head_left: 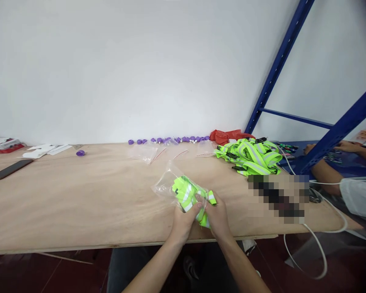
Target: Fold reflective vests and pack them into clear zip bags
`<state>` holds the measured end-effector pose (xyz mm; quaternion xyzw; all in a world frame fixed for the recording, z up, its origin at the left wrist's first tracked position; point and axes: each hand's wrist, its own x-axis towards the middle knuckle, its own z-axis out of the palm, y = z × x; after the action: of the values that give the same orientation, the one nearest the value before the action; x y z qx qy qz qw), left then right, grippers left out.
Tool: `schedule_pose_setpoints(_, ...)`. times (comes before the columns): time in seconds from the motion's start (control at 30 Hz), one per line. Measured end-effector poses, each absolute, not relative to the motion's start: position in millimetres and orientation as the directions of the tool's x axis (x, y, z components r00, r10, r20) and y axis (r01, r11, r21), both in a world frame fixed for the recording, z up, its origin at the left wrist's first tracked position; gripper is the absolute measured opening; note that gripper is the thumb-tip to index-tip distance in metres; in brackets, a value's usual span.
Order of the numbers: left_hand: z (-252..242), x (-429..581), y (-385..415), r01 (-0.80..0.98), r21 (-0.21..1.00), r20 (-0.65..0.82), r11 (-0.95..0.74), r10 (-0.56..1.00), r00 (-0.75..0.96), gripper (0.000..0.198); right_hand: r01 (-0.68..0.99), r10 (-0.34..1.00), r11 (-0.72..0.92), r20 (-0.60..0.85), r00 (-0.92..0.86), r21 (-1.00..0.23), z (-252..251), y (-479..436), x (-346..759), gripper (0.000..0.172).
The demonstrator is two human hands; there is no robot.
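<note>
Just above the table's front edge, my left hand [184, 219] is closed on the near end of a clear plastic bag [164, 185]. Folded neon-yellow reflective straps [186, 193] with silver-white stripes lie mostly inside the bag. My right hand [216, 213] grips the straps at the bag's mouth, with one strap end sticking out by the fingers. Both thumbs press on top of the bundle. The far corner of the bag is unfilled and points away to the left. My fingers beneath the bundle are hidden.
More neon straps [250, 156] are piled at the back right beside a red bag [228, 136]. Flat clear bags [144, 154] and small purple rolls [186, 139] lie near the wall. A phone [10, 169] rests left. Right are a blue frame [277, 61], a white cable [320, 248] and another person's arm [326, 171].
</note>
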<state>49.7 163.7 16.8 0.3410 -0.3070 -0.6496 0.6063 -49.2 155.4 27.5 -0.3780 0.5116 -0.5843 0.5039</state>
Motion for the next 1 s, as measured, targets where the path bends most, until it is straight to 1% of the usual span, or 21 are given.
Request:
schedule_pose_setpoints(0.07,15,48,164,0.635,0.77,-0.094,-0.059,-0.995,0.022,0.051,0.225,-0.987,0.017,-0.053,-0.154,-0.974,25,157,-46,0.055)
schedule_pose_setpoints(0.13,20,48,161,0.693,0.721,-0.12,-0.019,-0.988,0.097,0.052,0.288,-0.993,-0.003,-0.03,-0.11,-0.958,21,162,-43,0.063)
schedule_pose_setpoints(0.2,29,50,156,0.733,0.68,-0.145,0.031,-0.973,0.177,0.055,0.331,-0.992,-0.016,-0.027,-0.126,-0.944,16,168,-39,0.073)
schedule_pose_setpoints(0.23,34,51,154,0.741,0.669,-0.161,0.049,-0.965,0.209,0.057,0.319,-0.989,-0.02,-0.028,-0.147,-0.948,14,171,-36,0.073)
schedule_pose_setpoints(0.3,41,54,151,0.733,0.678,-0.183,0.066,-0.95,0.255,0.058,0.238,-0.984,-0.049,0.006,-0.18,-0.97,12,178,-32,0.066)
schedule_pose_setpoints(0.4,42,58,148,0.683,0.724,-0.158,0.09,-0.943,0.292,0.057,0.098,-0.981,-0.167,0.155,-0.121,-0.981,14,184,-31,0.055)
schedule_pose_setpoints(0.47,37,61,147,0.655,0.749,-0.112,0.1,-0.955,0.274,0.056,0.032,-0.971,-0.234,0.232,-0.056,-0.972,17,183,-35,0.052)
schedule_pose_setpoints(0.53,33,65,147,0.628,0.774,-0.082,0.075,-0.973,0.217,0.055,-0.013,-0.965,-0.254,0.254,-0.059,-0.967,17,178,-41,0.048)
schedule_pose_setpoints(0.6,30,68,147,0.586,0.81,-0.066,0.035,-0.986,0.15,0.054,0.013,-0.965,-0.225,0.221,-0.139,-0.974,15,173,-46,0.048)
schedule_pose_setpoints(0.63,30,70,148,0.555,0.832,-0.059,0.022,-0.99,0.128,0.054,0.062,-0.967,-0.192,0.178,-0.183,-0.979,14,170,-48,0.051)
schedule_pose_setpoints(0.73,35,73,152,0.438,0.899,-0.022,0.002,-0.998,0.05,0.053,0.283,-0.971,-0.068,-0.002,-0.239,-0.957,11,164,-46,0.063)
schedule_pose_setpoints(0.8,39,73,155,0.354,0.935,-0.011,-0.022,-0.999,-0.032,0.051,0.406,-0.962,-0.03,-0.084,-0.26,-0.913,11,162,-41,0.066)
schedule_pose_setpoints(0.9,43,71,157,0.271,0.962,0.003,-0.027,-0.994,-0.113,0.049,0.499,-0.933,-0.047,-0.14,-0.332,-0.865,16,158,-32,0.062)
schedule_pose_setpoints(1.0,43,71,152,0.257,0.966,0.016,-0.019,-0.991,-0.135,0.051,0.514,-0.93,-0.055,-0.143,-0.338,-0.856,20,158,-25,0.059)
